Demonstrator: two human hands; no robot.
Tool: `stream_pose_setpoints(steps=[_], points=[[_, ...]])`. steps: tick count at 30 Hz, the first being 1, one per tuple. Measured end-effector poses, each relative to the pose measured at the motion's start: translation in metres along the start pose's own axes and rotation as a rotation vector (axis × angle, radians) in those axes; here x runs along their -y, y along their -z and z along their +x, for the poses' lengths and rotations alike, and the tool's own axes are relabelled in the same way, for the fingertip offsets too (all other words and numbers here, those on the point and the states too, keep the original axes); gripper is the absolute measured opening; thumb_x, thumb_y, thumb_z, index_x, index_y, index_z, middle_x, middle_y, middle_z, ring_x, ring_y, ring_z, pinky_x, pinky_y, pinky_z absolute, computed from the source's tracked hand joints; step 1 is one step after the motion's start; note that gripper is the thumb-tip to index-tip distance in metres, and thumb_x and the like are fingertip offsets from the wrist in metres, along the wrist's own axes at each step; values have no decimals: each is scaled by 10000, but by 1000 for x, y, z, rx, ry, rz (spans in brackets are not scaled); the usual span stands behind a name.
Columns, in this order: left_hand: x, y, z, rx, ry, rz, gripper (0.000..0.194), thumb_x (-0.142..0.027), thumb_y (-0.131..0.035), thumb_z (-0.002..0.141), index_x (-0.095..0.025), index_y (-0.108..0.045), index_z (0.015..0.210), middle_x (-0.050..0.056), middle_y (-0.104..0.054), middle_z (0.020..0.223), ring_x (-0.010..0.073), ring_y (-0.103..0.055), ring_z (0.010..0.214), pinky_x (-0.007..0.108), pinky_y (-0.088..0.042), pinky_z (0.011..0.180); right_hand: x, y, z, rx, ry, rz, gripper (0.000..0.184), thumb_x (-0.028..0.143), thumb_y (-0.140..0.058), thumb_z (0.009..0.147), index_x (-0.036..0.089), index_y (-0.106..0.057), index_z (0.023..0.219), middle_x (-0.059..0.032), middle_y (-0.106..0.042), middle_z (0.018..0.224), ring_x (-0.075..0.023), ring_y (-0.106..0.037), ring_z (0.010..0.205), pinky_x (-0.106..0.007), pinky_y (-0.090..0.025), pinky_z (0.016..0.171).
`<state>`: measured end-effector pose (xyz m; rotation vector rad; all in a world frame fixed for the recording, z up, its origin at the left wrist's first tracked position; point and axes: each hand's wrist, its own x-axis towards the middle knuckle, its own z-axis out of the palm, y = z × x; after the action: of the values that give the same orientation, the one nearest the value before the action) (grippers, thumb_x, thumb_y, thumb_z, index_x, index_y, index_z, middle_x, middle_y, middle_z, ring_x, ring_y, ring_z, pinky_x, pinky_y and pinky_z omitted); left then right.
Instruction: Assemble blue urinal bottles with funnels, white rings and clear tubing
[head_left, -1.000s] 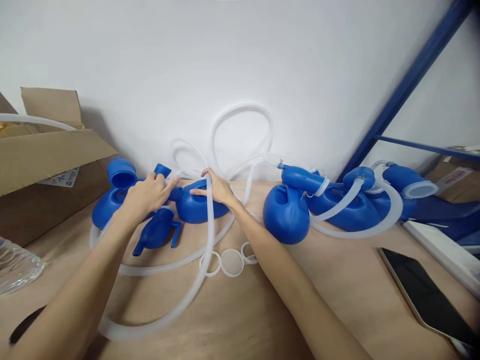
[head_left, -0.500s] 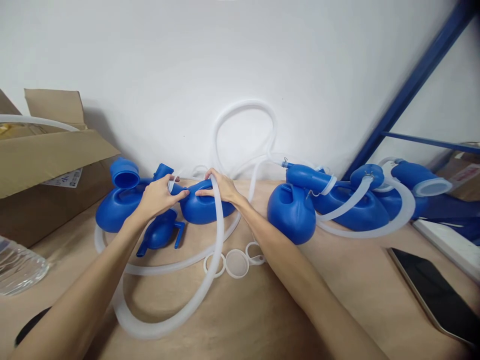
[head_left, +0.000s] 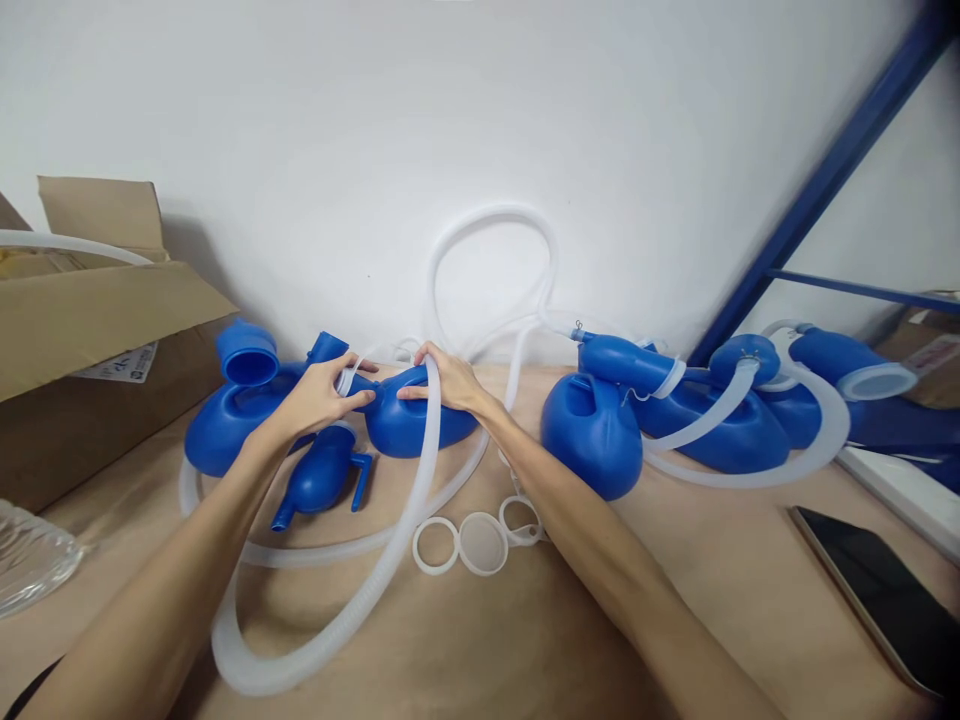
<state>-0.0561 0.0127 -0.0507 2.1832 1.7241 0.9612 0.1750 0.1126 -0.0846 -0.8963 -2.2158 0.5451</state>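
My left hand (head_left: 319,397) is closed around the end of a translucent white hose (head_left: 390,545) where it meets the neck of a blue plastic bottle (head_left: 420,425) lying on the table. My right hand (head_left: 448,380) rests on top of that bottle, fingers curled over it and over the hose that loops across it. The hose runs down toward me in a wide loop. A small blue funnel-shaped piece (head_left: 319,478) lies just under my left wrist. Another blue bottle with a wide mouth (head_left: 229,405) lies to the left.
Several more blue bottles (head_left: 592,430) with hoses lie at the right by a blue shelf post (head_left: 817,170). Translucent rings and a cap (head_left: 480,540) lie on the wooden table. An open cardboard box (head_left: 82,330) and clear plastic bottle (head_left: 30,555) are left; a dark phone (head_left: 877,590) right.
My left hand has closed onto the hose end at the bottle's neck, thumb now on top. The view has tipped slightly, and the hose loop has slid a little nearer.
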Motion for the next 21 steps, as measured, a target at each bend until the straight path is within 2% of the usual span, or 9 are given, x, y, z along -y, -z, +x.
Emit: stream_pose_setpoints(steps=[2, 5, 9, 16, 18, 21], points=[[-5, 1, 1, -13, 9, 112, 411, -530, -622, 774, -192, -666, 1003, 60, -732, 897, 258, -655, 781, 364, -491, 763, -1, 0, 0, 9, 14, -23, 494, 607, -795, 756, 278, -557, 1036, 71, -610, 739, -187, -604, 760, -270, -352, 723], [-11, 1, 3, -22, 33, 293, 354, -524, -572, 771, -217, -630, 936, 48, -681, 770, 272, -629, 723, 356, -438, 685, -1, 1, 0, 13, 26, -45, 489, 605, -790, 768, 278, -552, 1042, 69, -603, 736, -188, -600, 756, -272, -353, 723], [-9, -3, 5, -42, 13, 415, 329, -501, -515, 804, -221, -625, 937, 71, -692, 789, 299, -645, 747, 368, -430, 681, 1, 1, 0, 16, 28, -66, 493, 615, -786, 782, 278, -549, 1052, 62, -612, 755, -191, -605, 765, -271, -358, 725], [4, -20, -4, -270, -57, 220, 378, -555, -469, 866, -207, -615, 867, 42, -694, 757, 216, -618, 684, 328, -467, 715, 0, 0, 1, 14, 1, -74, 546, 646, -810, 750, 284, -553, 1067, 63, -623, 769, -191, -614, 757, -267, -353, 711], [5, -22, -6, -288, -57, 159, 377, -555, -492, 871, -204, -629, 866, 31, -696, 756, 199, -603, 666, 317, -469, 707, -1, 0, 2, 26, 0, -67, 534, 631, -810, 753, 282, -550, 1062, 64, -626, 765, -190, -612, 751, -266, -344, 701], [3, -20, -6, -248, -52, 92, 401, -587, -535, 860, -202, -646, 880, 37, -725, 806, 210, -626, 713, 318, -479, 727, -2, 0, 3, 41, -5, -64, 513, 614, -804, 765, 283, -544, 1058, 70, -620, 745, -189, -611, 741, -266, -331, 693]])
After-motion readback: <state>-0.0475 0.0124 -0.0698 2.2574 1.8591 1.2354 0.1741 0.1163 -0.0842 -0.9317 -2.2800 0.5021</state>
